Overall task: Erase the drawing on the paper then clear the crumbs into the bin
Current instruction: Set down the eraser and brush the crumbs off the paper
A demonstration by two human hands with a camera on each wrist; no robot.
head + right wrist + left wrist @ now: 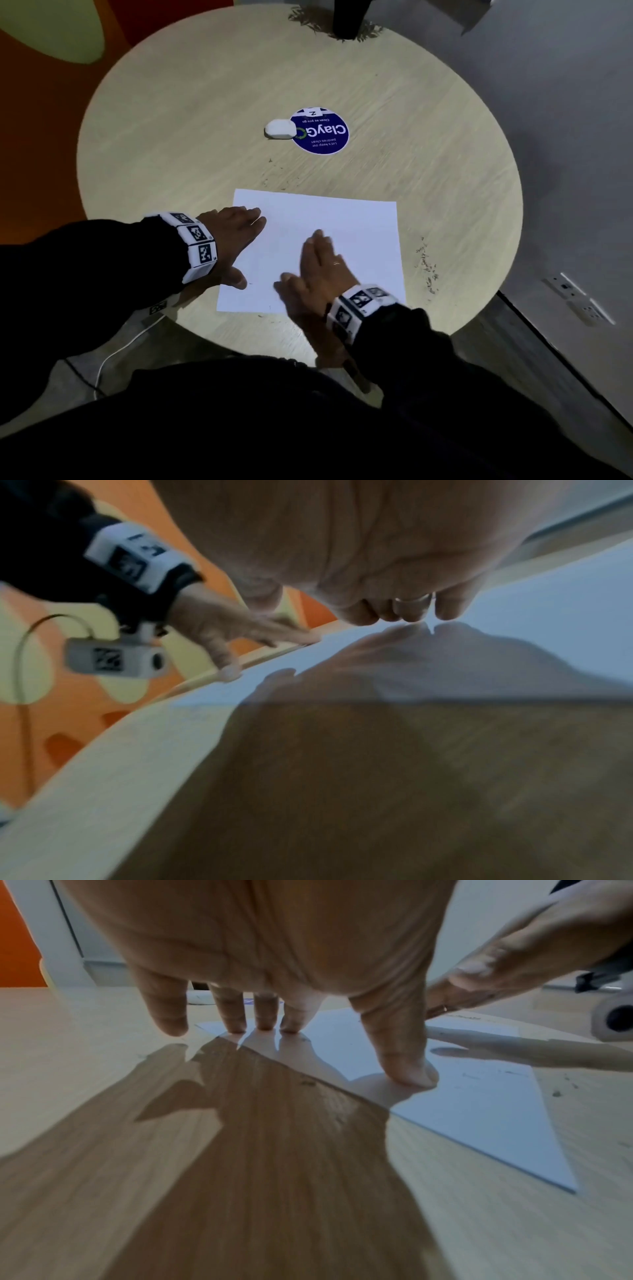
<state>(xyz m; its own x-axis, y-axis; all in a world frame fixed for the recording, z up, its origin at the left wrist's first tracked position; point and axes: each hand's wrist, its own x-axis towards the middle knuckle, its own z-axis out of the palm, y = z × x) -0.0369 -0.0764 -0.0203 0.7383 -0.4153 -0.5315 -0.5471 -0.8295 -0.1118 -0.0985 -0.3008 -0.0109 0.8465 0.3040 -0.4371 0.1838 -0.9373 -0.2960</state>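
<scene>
Paper: the white sheet (342, 233) lies flat on the round desk (171, 137) near its front edge, long axis running left to right before the person; it looks blank from the head view, so I judge the erasing done.
Crumbs: dark eraser crumbs (428, 267) lie on the desk just off the sheet's right edge, with a thinner scatter (274, 171) just beyond its far edge; a few specks show on the sheet near its close edge in the left wrist view.
Key relation: the thicker crumbs lie to the right of both hands, nearer the right hand; a sweep would run along the sheet's long axis toward that side.
Right hand: the right hand (318, 270) lies flat on the sheet's near middle, fingers straight and together, its grip holding nothing.
Left hand: the left hand (236, 246) presses the sheet's left edge with splayed straight fingers and thumb (411, 1069), grip empty, pinning the paper.
Eraser: a white eraser (280, 129) rests well beyond the sheet, touching a round blue sticker (325, 137).
Bin: not in view, so I cannot tell which way the crumbs must go.
In the way: nothing stands between the right hand and the crumbs.
</scene>
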